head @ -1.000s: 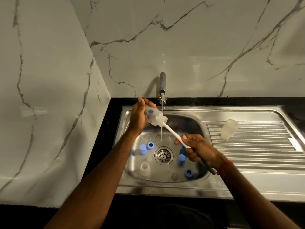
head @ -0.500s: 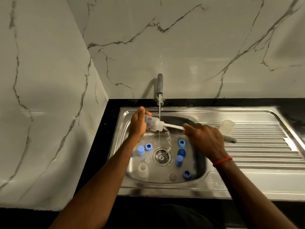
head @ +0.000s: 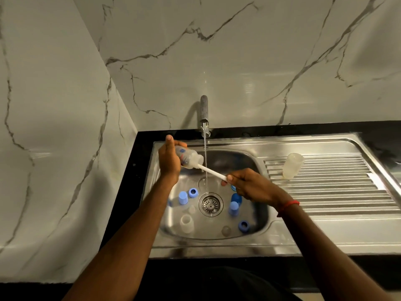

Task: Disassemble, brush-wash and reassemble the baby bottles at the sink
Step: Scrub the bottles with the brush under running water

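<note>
My left hand (head: 169,162) grips a clear baby bottle (head: 188,157) with coloured print, tilted mouth-down to the right, above the back left of the sink basin (head: 258,216). My right hand (head: 251,186) holds the white handle of a bottle brush (head: 213,172), whose head is inside the bottle. Water runs from the tap (head: 204,115) just right of the bottle's mouth. On the basin floor lie blue caps (head: 183,197), blue rings (head: 193,192), a clear bottle (head: 186,223) and a clear teat (head: 226,230).
Another clear bottle (head: 291,166) stands upside down on the ribbed draining board (head: 338,192) to the right. The drain strainer (head: 210,204) sits mid-basin. Marble walls close in at the left and back. A black counter edge runs along the front.
The right hand has drawn back and down toward me, tilting the brush handle again. The bottle has lifted slightly left of the water stream.
</note>
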Demonstrator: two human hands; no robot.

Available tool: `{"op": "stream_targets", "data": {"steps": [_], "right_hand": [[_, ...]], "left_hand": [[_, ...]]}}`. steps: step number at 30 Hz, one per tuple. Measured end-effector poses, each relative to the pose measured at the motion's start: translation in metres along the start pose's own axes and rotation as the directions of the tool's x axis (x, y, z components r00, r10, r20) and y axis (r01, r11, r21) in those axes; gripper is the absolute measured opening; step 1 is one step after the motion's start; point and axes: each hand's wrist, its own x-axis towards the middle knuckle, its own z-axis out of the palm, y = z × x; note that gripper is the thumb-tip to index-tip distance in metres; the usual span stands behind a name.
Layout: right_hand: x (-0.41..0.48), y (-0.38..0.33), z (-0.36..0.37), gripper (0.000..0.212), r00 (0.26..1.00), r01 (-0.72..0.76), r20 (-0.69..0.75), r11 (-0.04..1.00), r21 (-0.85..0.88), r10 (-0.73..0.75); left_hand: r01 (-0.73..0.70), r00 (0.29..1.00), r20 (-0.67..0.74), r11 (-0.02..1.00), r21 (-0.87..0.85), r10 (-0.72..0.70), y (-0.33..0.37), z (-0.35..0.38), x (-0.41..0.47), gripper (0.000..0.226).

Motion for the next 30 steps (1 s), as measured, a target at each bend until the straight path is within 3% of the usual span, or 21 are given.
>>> {"op": "stream_targets", "data": {"steps": [3,6,9,11,12,14,16,18,20,26,28,30], "right_hand": [[0.006,-0.002,-0.003,0.028,1.000,0.000,0.026,1.000,-0.025,0.000],[0.008,0.006,-0.007,0.029,0.995,0.045,-0.066,0.916,-0.399,-0.078],[0.006,0.015,-0.019,0.025,0.881,-0.030,-0.274,0.532,-0.846,-0.385],[0.004,0.017,-0.020,0.023,0.806,-0.073,-0.261,0.348,-0.935,-0.531],[0.004,0.019,-0.019,0.023,0.790,-0.071,-0.250,0.322,-0.944,-0.559],[0.004,0.020,-0.016,0.020,0.808,-0.042,-0.252,0.373,-0.927,-0.533],[0.003,0.017,-0.013,0.021,0.878,0.015,-0.248,0.541,-0.841,-0.409],[0.002,0.014,-0.011,0.026,0.968,0.072,-0.153,0.805,-0.589,-0.199],[0.001,0.010,-0.009,0.030,0.997,0.011,-0.065,0.940,-0.342,-0.035],[-0.006,0.010,-0.002,0.040,0.981,-0.185,0.081,0.980,0.074,0.179],[-0.005,0.008,-0.011,0.035,0.976,-0.198,0.083,0.978,-0.057,0.203],[-0.004,0.004,-0.021,0.030,0.982,-0.188,-0.087,0.904,-0.383,0.167]], "left_hand": [[0.079,0.997,-0.009,0.994,-0.081,-0.080,0.004,0.000,0.004,0.060],[0.185,0.981,0.056,0.982,0.024,-0.187,-0.003,-0.003,0.001,0.057],[0.337,0.929,0.115,0.933,0.125,-0.351,-0.011,-0.004,-0.009,0.040],[0.371,0.913,0.128,0.919,0.133,-0.387,-0.009,-0.005,-0.012,0.033],[0.365,0.915,0.129,0.921,0.136,-0.381,-0.009,-0.005,-0.011,0.031],[0.319,0.933,0.121,0.935,0.154,-0.339,-0.005,-0.004,-0.009,0.030],[0.255,0.956,0.096,0.949,0.184,-0.276,-0.005,-0.003,-0.008,0.030],[0.198,0.976,0.054,0.961,0.191,-0.211,-0.008,-0.004,-0.006,0.030],[0.195,0.980,0.011,0.969,0.150,-0.199,-0.013,-0.006,-0.004,0.030],[0.145,0.989,0.003,0.976,0.161,-0.147,-0.014,-0.005,-0.007,0.035],[0.183,0.978,0.062,0.958,0.219,-0.201,-0.013,-0.004,-0.010,0.036],[0.259,0.950,0.103,0.927,0.272,-0.296,-0.017,-0.005,-0.014,0.033]]}}
